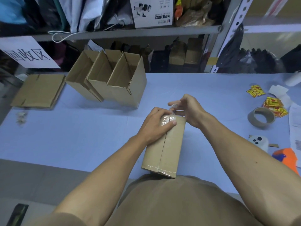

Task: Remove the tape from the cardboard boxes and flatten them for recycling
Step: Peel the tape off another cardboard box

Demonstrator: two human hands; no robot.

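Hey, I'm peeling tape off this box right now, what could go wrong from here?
The tape pinched by your right hand is thin and may tear, leaving pieces on the box. The box overhangs the table edge toward you, so if your left hand loosens its grip, it could tip off.

left hand (157, 123) gripping box (164, 147), right hand (189, 110) pinching tape (173, 105)

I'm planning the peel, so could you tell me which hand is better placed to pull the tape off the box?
The right hand: it already pinches the lifted tape at the far end, while the left hand holds the box down.
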